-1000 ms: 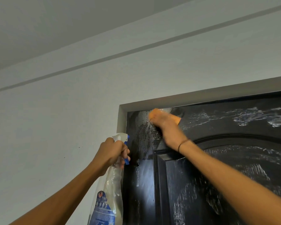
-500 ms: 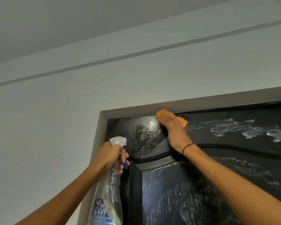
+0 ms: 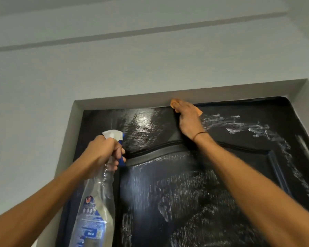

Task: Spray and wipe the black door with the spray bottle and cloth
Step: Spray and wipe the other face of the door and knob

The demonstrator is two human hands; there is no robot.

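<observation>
Door (image 3: 194,202) fills the frame's lower right, streaked with foam; right hand (image 3: 187,120) presses the orange cloth (image 3: 200,112) flat at the door's top edge to wipe there; left hand (image 3: 103,150) clenches the spray bottle (image 3: 96,202) beside the door's left side, trigger ready.

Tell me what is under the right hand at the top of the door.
An orange cloth, pressed flat against the glossy black door by the right hand; only its edges show, the rest is covered.
</observation>
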